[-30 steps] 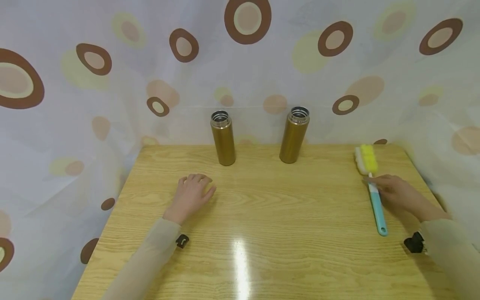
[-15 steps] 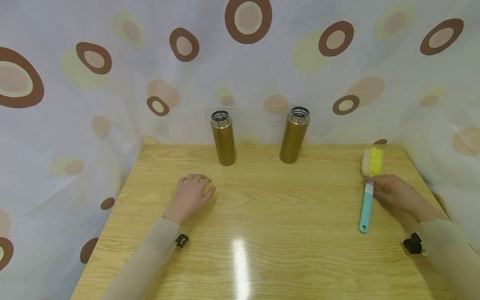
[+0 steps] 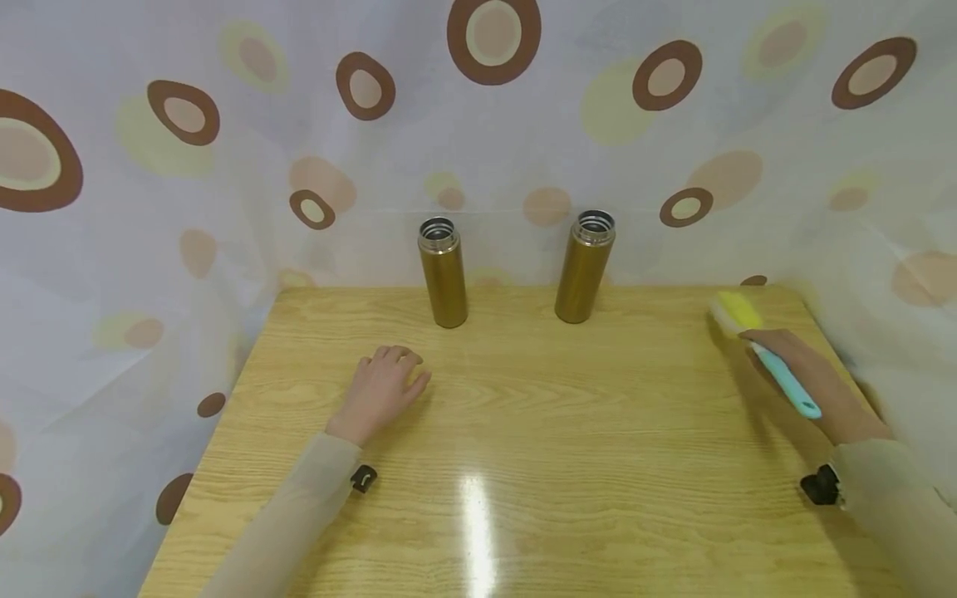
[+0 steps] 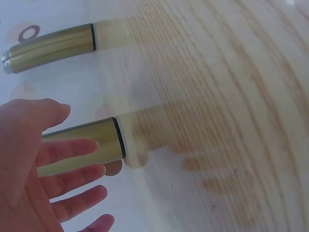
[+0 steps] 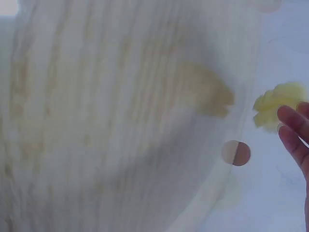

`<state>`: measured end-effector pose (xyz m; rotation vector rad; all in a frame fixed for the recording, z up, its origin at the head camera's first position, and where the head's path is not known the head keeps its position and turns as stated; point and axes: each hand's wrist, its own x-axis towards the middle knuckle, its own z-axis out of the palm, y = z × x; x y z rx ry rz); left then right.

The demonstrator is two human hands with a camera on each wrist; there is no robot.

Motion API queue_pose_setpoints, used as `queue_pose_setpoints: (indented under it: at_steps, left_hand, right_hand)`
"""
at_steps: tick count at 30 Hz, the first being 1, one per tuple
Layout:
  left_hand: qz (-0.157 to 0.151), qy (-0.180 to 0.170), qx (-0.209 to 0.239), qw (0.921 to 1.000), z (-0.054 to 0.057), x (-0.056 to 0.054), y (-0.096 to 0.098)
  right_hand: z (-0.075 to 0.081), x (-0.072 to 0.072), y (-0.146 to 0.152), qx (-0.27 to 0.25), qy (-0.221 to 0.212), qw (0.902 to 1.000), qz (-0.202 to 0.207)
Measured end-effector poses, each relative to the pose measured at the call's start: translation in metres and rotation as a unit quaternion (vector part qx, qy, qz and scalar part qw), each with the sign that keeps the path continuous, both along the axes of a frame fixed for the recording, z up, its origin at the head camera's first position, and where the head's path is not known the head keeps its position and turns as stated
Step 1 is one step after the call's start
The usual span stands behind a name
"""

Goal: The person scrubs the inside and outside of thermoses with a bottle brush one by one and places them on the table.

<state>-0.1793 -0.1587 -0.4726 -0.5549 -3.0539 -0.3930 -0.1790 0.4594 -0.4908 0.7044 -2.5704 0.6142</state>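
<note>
A pale, whitish sheet (image 3: 463, 137) printed with brown-rimmed ovals (image 3: 667, 76) and softer yellow-green and peach blots (image 3: 615, 108) hangs across the upper frame and down both sides, lightly creased at far left and right. Below it spreads the surface (image 3: 561, 415), light yellowish wood with wavy grain. A narrow white streak of reflected light (image 3: 478, 536) shines at the lower middle.

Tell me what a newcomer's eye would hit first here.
Probably the two tall, cylindrical, open-mouthed gold metallic bottles, standing apart near the back of the pale wood-grain table. Then the slim brush with a yellow-and-white head and turquoise handle, held in the right hand at the table's right side. Behind the bottles, the white backdrop with brown-ringed spots also stands out.
</note>
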Motion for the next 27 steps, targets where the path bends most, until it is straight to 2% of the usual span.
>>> queue_pose_setpoints:
  at_steps: [2,3,5,7,12,17,21,27]
  left_hand:
    - [0.000,-0.002,-0.002,1.0000,0.000,-0.001,0.000]
    - [0.000,-0.004,-0.003,1.0000,0.000,-0.001,-0.001]
    - [0.000,-0.003,-0.005,1.0000,0.000,-0.001,-0.001]
    - [0.001,-0.001,-0.004,1.0000,0.001,-0.001,-0.002]
    - [-0.002,0.004,-0.003,1.0000,0.002,0.000,-0.003]
    - [-0.004,0.013,0.000,0.9999,0.001,0.001,-0.006]
    - [-0.002,0.014,0.003,0.9999,0.002,0.001,-0.008]
    - [0.000,0.000,0.005,1.0000,-0.001,0.001,-0.008]
  right_hand:
    - [0.007,0.003,-0.004,-0.034,-0.011,0.9993,-0.006]
    - [0.012,0.007,-0.004,-0.016,-0.010,0.9996,-0.020]
    - [0.021,0.011,-0.007,-0.024,-0.044,0.9981,-0.035]
    - [0.028,0.013,-0.009,-0.024,-0.060,0.9969,-0.045]
    - [0.041,0.013,-0.012,-0.020,-0.050,0.9970,-0.055]
    - [0.051,0.014,-0.021,-0.071,-0.068,0.9929,-0.067]
    - [0.060,0.016,-0.025,-0.113,-0.103,0.9822,-0.109]
    - [0.069,0.021,-0.028,-0.213,-0.133,0.9604,-0.122]
